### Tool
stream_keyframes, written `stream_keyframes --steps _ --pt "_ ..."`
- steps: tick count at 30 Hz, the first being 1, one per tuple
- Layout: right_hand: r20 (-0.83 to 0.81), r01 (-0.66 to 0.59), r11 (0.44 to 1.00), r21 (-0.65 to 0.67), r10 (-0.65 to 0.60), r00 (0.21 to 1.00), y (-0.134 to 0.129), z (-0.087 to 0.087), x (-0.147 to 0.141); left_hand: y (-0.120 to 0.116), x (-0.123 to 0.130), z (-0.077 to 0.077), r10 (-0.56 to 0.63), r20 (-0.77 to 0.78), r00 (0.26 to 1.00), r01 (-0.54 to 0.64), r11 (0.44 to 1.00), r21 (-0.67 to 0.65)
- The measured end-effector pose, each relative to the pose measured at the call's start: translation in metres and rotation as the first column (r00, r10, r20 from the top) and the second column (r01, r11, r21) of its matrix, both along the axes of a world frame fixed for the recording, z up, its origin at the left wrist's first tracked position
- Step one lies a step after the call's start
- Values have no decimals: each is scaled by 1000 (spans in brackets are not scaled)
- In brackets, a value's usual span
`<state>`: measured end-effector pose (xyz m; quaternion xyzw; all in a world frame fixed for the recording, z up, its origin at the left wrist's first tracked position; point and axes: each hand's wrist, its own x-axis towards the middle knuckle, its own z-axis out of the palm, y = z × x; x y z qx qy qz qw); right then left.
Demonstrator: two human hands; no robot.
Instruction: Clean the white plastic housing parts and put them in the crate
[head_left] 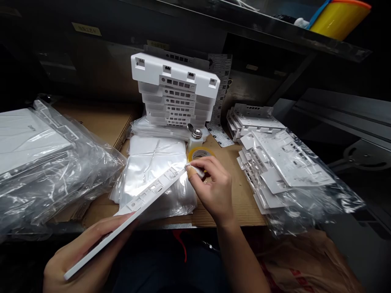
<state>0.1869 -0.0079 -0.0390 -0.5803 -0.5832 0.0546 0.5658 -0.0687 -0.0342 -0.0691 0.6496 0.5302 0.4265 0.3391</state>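
My left hand (91, 248) is closed around the lower end of a white plastic panel (146, 201), which slants up to the right with its slotted edge showing. At the panel's upper end, my right hand (214, 189) pinches a small white wad (198, 170), perhaps cloth or tissue, against the corner. Beneath the panel lies a pile of clear plastic bags (146, 154). Just behind my right hand are a roll of yellow tape (195, 152) and a small bottle with an open metal lid (196, 134).
White housings (175, 75) are stacked at the back. Bagged white panels (33, 134) lie at left, more slotted panels (281, 162) at right. A label strip (220, 101) hangs behind. Overhead, a shelf (275, 30) holds a yellow container (339, 20).
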Motion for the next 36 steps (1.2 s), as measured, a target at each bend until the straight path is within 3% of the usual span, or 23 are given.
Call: stream_keyframes --steps 2,6,15,20,24,28,31,36 --pt "32 7 1000 -3 -7 999 -2 -1 -6 -1 4 5 2 44 999 -1 999 -34" --pt "44 -35 999 -17 35 998 -14 1 -24 -1 10 8 -63 92 994 58 997 54" --pt "31 -233 972 -34 234 972 -46 9 -72 -1 10 8 -162 106 981 149 981 120" --pt "62 -363 930 59 359 931 -61 12 -102 -5 14 15 -155 88 984 141 978 151" --pt "63 -384 922 54 381 923 -60 14 -97 -6 17 15 -172 89 981 155 974 168" --pt "16 -232 972 -48 233 972 -50 14 -67 -5 16 9 -186 106 977 170 975 145" --pt "21 -153 987 -53 154 988 -50 14 -64 -6 15 8 -189 91 978 178 977 118" --pt "29 -330 942 57 329 944 -63 18 -101 -6 12 8 -200 47 979 186 961 207"
